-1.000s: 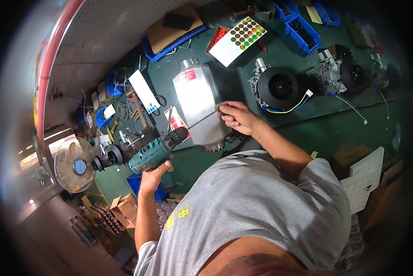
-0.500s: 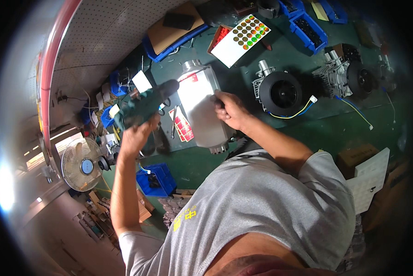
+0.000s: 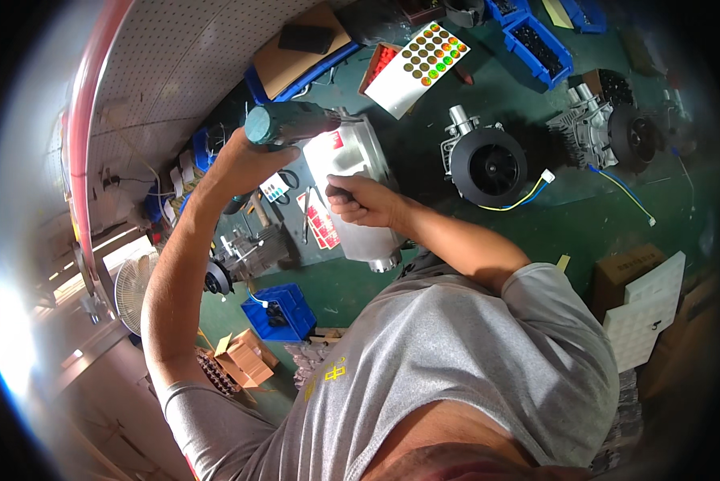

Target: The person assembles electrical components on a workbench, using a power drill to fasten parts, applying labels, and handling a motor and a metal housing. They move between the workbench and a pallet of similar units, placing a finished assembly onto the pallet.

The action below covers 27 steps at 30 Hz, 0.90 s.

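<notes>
A silvery metal housing [image 3: 366,236], box-like with a pipe stub at each end, lies lengthwise on the bench before me. My left hand [image 3: 244,164] is wrapped round a teal and dark cordless drill [image 3: 288,123]. The drill's nose is over the far end of the housing; whether it touches cannot be made out. Above the housing's middle, my right hand [image 3: 368,202] is closed on a small dark piece [image 3: 340,194], whose kind I cannot make out. A bright patch of light covers part of the housing's top, by a red label [image 3: 333,140].
Two blower units with black fan wheels [image 3: 488,167] [image 3: 633,135] stand to the right, wires trailing. Beyond the housing lie a sticker sheet [image 3: 418,70] and blue bins [image 3: 538,52]. Red-and-white labels [image 3: 321,220], a metal assembly [image 3: 252,248] and a blue bin [image 3: 278,313] are left.
My left hand has brought the drill up and over the housing's far end. My right hand has shifted left from the housing's right edge to above its middle, a small dark piece now visible in it.
</notes>
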Available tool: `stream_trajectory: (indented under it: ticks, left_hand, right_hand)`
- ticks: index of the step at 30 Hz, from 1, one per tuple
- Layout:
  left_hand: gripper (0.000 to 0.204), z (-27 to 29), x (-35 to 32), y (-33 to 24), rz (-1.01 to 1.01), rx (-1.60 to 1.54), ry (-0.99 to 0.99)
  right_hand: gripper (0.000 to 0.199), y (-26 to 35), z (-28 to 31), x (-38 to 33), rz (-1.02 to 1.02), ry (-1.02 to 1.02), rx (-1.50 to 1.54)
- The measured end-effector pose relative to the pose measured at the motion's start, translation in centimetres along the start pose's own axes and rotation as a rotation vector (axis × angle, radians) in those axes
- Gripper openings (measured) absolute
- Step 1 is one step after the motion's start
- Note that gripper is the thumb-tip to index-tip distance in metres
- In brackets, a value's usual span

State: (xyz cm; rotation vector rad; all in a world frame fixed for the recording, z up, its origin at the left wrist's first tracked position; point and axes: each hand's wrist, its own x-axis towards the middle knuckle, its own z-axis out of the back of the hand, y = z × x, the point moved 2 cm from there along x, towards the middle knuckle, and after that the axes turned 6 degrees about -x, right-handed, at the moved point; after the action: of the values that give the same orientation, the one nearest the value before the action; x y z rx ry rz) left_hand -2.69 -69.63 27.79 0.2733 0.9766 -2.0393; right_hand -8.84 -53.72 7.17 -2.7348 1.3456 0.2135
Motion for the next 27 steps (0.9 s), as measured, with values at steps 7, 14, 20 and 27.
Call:
stream_trajectory:
  ticks: [7,14,20,27]
  left_hand:
    - [0.035,0.0,0.8,-0.9,0.024,0.089,0.014]
    - [0.032,-0.4,0.7,-0.8,0.012,0.029,-0.026]
    - [0.021,-1.1,0.5,-1.8,-0.025,-0.048,-0.081]
    - [0.019,-0.4,0.0,-3.3,0.216,-0.128,-0.087]
  right_hand:
    - [0.033,0.1,0.6,0.1,-0.048,0.031,-0.096]
    - [0.031,-0.2,1.2,0.3,-0.061,0.068,-0.100]
    - [0.027,-0.1,0.3,-0.1,-0.036,-0.014,-0.195]
    - [0.029,0.1,-1.5,-4.8,-0.032,-0.183,-0.682]
